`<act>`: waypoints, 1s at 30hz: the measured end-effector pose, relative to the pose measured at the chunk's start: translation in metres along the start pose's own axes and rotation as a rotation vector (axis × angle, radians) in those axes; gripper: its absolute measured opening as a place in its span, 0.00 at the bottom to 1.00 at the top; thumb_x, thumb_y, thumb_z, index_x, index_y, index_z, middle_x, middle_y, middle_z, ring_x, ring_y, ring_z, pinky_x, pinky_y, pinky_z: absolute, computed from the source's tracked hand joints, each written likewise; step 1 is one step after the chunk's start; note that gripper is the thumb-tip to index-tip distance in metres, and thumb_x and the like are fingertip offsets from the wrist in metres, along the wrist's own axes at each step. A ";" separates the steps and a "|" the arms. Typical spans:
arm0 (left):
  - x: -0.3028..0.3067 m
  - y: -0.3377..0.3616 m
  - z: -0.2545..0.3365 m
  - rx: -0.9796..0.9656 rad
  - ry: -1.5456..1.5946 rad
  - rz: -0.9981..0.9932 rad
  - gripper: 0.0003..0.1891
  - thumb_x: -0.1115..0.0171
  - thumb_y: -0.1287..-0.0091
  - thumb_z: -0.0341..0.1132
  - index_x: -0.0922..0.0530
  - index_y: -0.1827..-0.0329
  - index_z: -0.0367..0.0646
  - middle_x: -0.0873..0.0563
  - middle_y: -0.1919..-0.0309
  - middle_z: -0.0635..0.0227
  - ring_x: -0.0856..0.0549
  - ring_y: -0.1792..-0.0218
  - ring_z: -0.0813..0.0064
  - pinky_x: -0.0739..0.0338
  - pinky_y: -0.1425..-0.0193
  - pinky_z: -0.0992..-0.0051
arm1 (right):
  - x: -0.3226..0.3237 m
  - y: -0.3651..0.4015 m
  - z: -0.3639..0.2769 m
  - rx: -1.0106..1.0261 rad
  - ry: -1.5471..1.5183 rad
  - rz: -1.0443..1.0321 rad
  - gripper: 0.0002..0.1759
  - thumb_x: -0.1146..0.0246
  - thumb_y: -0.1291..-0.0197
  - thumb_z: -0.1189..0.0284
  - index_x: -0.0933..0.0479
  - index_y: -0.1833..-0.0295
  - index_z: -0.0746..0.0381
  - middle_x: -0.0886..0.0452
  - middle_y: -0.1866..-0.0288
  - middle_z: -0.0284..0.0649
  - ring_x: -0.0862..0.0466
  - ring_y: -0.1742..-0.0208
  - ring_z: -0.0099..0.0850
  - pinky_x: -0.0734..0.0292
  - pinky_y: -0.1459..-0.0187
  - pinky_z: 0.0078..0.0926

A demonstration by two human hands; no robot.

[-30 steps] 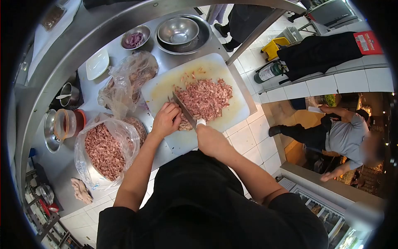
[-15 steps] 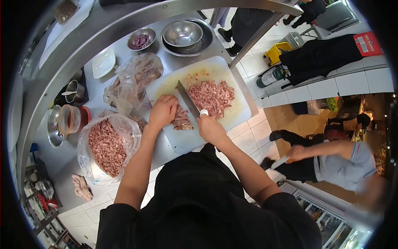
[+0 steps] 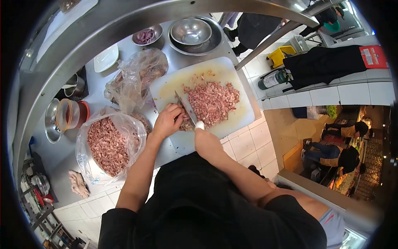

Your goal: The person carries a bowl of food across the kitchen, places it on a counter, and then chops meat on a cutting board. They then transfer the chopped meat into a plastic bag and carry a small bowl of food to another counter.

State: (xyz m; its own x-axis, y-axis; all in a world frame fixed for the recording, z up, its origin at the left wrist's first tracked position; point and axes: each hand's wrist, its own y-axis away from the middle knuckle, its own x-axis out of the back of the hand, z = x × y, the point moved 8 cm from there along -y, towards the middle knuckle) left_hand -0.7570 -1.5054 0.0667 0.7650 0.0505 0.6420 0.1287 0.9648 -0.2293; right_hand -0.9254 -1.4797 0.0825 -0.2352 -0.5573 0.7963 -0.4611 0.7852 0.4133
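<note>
- chopping step, mid-cut as far as I can judge: the knife [image 3: 185, 107] has its blade down on the cutting board [image 3: 174, 81], right at the near-left edge of the chopped pile [image 3: 213, 101]
- right hand [image 3: 207, 143] is wrapped tight round the white handle, fingers fully closed on it
- left hand [image 3: 168, 120] sits just left of the blade, fingers curled and clamped down on the meat chunk [image 3: 186, 123], which lies on the near part of the board, touching the pile
- the knuckles look very close to the flat of the blade, I can't tell if they actually touch
- my read on the next cut: the curled fingers need to slide back along the chunk before the blade drops, and the fingertips need to stay tucked
- off to the left, a bowl lined with a plastic bag [image 3: 108, 145] is full of chopped meat, well apart from the board
- empty steel bowls [image 3: 191, 31] sit stacked just beyond the board
</note>
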 end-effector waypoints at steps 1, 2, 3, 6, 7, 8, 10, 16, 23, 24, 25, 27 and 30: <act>-0.002 0.002 -0.001 0.014 -0.004 -0.018 0.06 0.32 0.31 0.28 0.14 0.54 0.36 0.11 0.51 0.57 0.15 0.45 0.51 0.17 0.39 0.57 | -0.014 -0.009 0.003 0.025 0.011 0.043 0.10 0.46 0.27 0.76 0.21 0.52 0.70 0.10 0.61 0.63 0.08 0.56 0.62 0.13 0.53 0.61; -0.002 0.003 -0.001 0.021 -0.004 -0.014 0.06 0.32 0.31 0.28 0.14 0.54 0.36 0.11 0.51 0.57 0.15 0.45 0.51 0.17 0.39 0.57 | -0.015 -0.021 0.001 0.064 0.029 0.057 0.10 0.45 0.27 0.76 0.21 0.51 0.70 0.10 0.62 0.63 0.08 0.58 0.62 0.13 0.55 0.60; 0.000 0.003 0.001 0.009 -0.005 0.006 0.06 0.32 0.31 0.28 0.14 0.55 0.36 0.11 0.51 0.57 0.15 0.45 0.51 0.17 0.39 0.57 | -0.011 -0.029 0.000 0.066 0.026 0.055 0.10 0.45 0.27 0.76 0.21 0.51 0.70 0.10 0.62 0.63 0.08 0.58 0.62 0.13 0.55 0.60; 0.006 -0.001 0.010 -0.048 -0.034 0.056 0.06 0.32 0.31 0.28 0.14 0.55 0.36 0.11 0.51 0.56 0.15 0.45 0.51 0.17 0.39 0.57 | 0.018 -0.034 -0.001 0.057 0.000 0.030 0.11 0.45 0.27 0.76 0.21 0.50 0.71 0.10 0.58 0.65 0.08 0.54 0.63 0.14 0.51 0.63; 0.006 0.003 0.011 -0.055 -0.057 0.081 0.06 0.33 0.32 0.28 0.14 0.55 0.36 0.11 0.51 0.55 0.15 0.45 0.51 0.17 0.39 0.56 | 0.028 -0.022 -0.004 0.056 0.001 0.030 0.11 0.45 0.27 0.76 0.21 0.50 0.71 0.10 0.58 0.65 0.08 0.54 0.63 0.14 0.51 0.63; 0.004 0.006 0.010 -0.051 -0.052 0.078 0.06 0.33 0.32 0.28 0.14 0.55 0.36 0.11 0.51 0.55 0.15 0.45 0.51 0.17 0.39 0.56 | 0.035 -0.008 -0.008 0.065 -0.015 0.006 0.11 0.45 0.27 0.76 0.21 0.50 0.71 0.10 0.58 0.65 0.08 0.54 0.63 0.14 0.50 0.63; -0.001 0.007 0.004 -0.047 -0.078 0.037 0.06 0.33 0.32 0.27 0.14 0.55 0.36 0.11 0.50 0.55 0.15 0.44 0.51 0.17 0.38 0.56 | 0.026 0.004 -0.011 0.081 -0.028 -0.026 0.11 0.45 0.27 0.75 0.21 0.50 0.72 0.10 0.57 0.65 0.08 0.53 0.64 0.14 0.49 0.63; 0.000 0.011 0.002 -0.021 -0.059 -0.004 0.07 0.32 0.32 0.27 0.14 0.54 0.37 0.11 0.48 0.56 0.15 0.43 0.50 0.18 0.37 0.57 | -0.009 -0.046 0.002 -0.018 -0.066 -0.020 0.12 0.45 0.27 0.76 0.21 0.47 0.72 0.11 0.55 0.65 0.09 0.50 0.63 0.14 0.47 0.61; 0.012 0.021 0.019 -0.055 -0.123 -0.007 0.08 0.31 0.31 0.28 0.13 0.51 0.38 0.11 0.47 0.58 0.15 0.42 0.52 0.18 0.37 0.59 | 0.035 0.005 -0.022 0.029 0.005 -0.105 0.11 0.45 0.28 0.77 0.21 0.47 0.71 0.10 0.52 0.65 0.09 0.49 0.63 0.14 0.47 0.62; 0.009 0.022 0.014 -0.042 -0.128 -0.019 0.08 0.31 0.32 0.28 0.13 0.51 0.38 0.11 0.47 0.58 0.15 0.42 0.52 0.18 0.37 0.58 | 0.025 0.003 -0.022 0.032 0.005 -0.107 0.11 0.45 0.28 0.77 0.21 0.47 0.71 0.10 0.52 0.65 0.09 0.49 0.63 0.14 0.47 0.62; 0.006 0.024 0.011 -0.026 -0.130 -0.031 0.08 0.31 0.32 0.28 0.13 0.51 0.38 0.11 0.47 0.58 0.15 0.43 0.52 0.18 0.37 0.58 | 0.008 -0.001 -0.018 0.027 0.002 -0.087 0.11 0.44 0.29 0.77 0.21 0.48 0.71 0.10 0.53 0.65 0.09 0.48 0.63 0.14 0.47 0.62; 0.005 0.025 0.007 0.001 -0.124 -0.050 0.08 0.31 0.32 0.28 0.13 0.51 0.38 0.12 0.48 0.57 0.15 0.43 0.52 0.18 0.38 0.58 | -0.007 -0.012 -0.018 0.030 0.007 -0.074 0.11 0.44 0.29 0.77 0.21 0.48 0.72 0.10 0.53 0.66 0.09 0.48 0.63 0.14 0.47 0.62; 0.008 0.030 0.012 0.017 -0.094 -0.039 0.07 0.32 0.31 0.27 0.14 0.52 0.38 0.12 0.48 0.57 0.15 0.44 0.51 0.18 0.38 0.58 | 0.002 -0.035 -0.024 0.040 0.001 -0.040 0.11 0.44 0.29 0.77 0.21 0.48 0.72 0.11 0.52 0.66 0.09 0.47 0.62 0.14 0.47 0.62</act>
State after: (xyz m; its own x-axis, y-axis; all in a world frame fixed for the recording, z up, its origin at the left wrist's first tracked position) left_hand -0.7543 -1.4733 0.0738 0.6967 0.0360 0.7165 0.1461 0.9707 -0.1908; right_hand -0.8895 -1.5014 0.0799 -0.2152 -0.5875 0.7801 -0.5038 0.7510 0.4267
